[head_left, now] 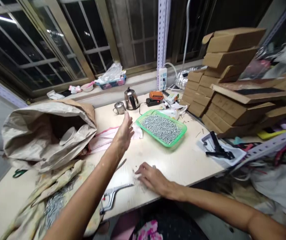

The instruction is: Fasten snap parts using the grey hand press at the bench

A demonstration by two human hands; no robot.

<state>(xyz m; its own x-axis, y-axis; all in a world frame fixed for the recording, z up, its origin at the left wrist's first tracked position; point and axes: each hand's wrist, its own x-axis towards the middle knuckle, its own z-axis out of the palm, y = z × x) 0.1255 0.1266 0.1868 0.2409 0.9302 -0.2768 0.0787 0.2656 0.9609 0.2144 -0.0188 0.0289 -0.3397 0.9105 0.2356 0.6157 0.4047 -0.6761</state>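
My left hand [124, 133] is raised over the table, thumb side up, its fingers stretched out with nothing visible in them. It is between a pink-and-white cloth [105, 139] and a green plastic basket [181, 137] full of small silvery screws [161, 126]. Low on the table near the front edge lies my right hand [153, 178], fingers apart and pointing left over small dark scraps. A small grey piece [154, 166] shows just beyond its knuckles. Left of this hand lies a grey pistol-shaped metal tool [111, 196].
At left, a large paper sack [45, 133] gapes above a stained cloth [83, 173] with more screws [54, 206]. A kettle [131, 99], metal mug [119, 108] and orange battery [156, 95] stand behind. Cardboard boxes [233, 110] and a black clamp [219, 148] occupy the right.
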